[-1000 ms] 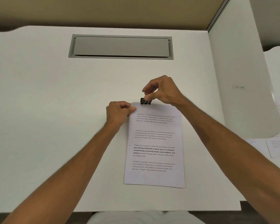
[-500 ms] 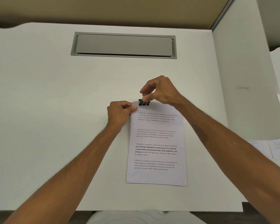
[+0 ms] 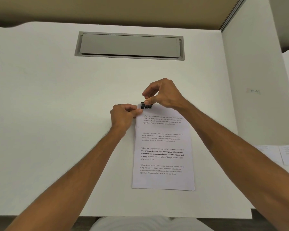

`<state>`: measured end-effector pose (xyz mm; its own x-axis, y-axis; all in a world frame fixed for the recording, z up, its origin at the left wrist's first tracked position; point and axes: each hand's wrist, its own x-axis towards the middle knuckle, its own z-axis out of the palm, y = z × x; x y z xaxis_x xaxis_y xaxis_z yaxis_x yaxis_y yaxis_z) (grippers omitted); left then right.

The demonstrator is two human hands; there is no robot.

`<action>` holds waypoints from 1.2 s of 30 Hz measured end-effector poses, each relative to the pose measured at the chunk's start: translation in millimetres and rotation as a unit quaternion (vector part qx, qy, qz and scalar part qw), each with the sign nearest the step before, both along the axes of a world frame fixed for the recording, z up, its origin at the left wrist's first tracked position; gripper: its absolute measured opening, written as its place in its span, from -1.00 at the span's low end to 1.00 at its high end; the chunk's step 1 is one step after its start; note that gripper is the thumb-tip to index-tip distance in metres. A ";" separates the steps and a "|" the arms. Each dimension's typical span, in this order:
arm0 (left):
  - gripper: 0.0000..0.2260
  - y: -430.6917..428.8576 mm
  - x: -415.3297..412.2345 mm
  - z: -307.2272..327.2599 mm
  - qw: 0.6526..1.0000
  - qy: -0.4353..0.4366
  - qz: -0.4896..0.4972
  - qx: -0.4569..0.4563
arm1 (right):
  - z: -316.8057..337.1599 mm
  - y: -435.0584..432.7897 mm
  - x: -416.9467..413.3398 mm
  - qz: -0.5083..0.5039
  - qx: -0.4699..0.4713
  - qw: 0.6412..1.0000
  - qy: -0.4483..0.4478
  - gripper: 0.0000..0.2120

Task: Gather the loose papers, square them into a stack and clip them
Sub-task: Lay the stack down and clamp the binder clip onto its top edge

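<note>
Squared stack of papers, clipped at the top edge.
The stack of papers lay flat on the desk, edges aligned, printed paragraphs facing up. A black binder clip sat on its far edge near the left corner, one wire handle raised.

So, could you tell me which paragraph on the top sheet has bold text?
The third paragraph down; the other three are in plain type throughout.

Head-worn view — down onto desk
</note>
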<state>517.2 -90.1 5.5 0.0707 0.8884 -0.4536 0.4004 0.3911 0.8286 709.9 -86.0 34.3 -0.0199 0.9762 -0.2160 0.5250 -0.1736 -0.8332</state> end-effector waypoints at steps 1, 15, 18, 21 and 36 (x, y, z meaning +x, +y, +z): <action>-0.87 -0.3 -0.5 0.1 1.000 -0.005 0.003 -0.001 | 0.1 0.2 -0.5 -0.001 0.000 1.000 0.001 -0.74; -0.81 -4.5 -3.5 -3.4 0.999 -0.040 0.010 0.007 | -6.9 0.3 -1.2 0.010 -0.032 0.999 0.003 -0.67; -0.82 -4.3 -2.2 -2.7 0.999 -0.035 0.009 0.011 | -7.1 -4.2 2.7 0.029 -0.048 0.998 0.010 -0.50; -0.83 -4.5 -1.5 -1.3 0.999 -0.043 0.013 0.010 | -7.0 -14.5 19.9 0.018 -0.064 0.998 -0.004 -0.29; -0.88 -16.1 -5.0 -4.4 0.975 -0.210 0.038 -0.064 | -42.4 -131.8 75.3 -0.281 -0.127 0.904 0.295 -0.54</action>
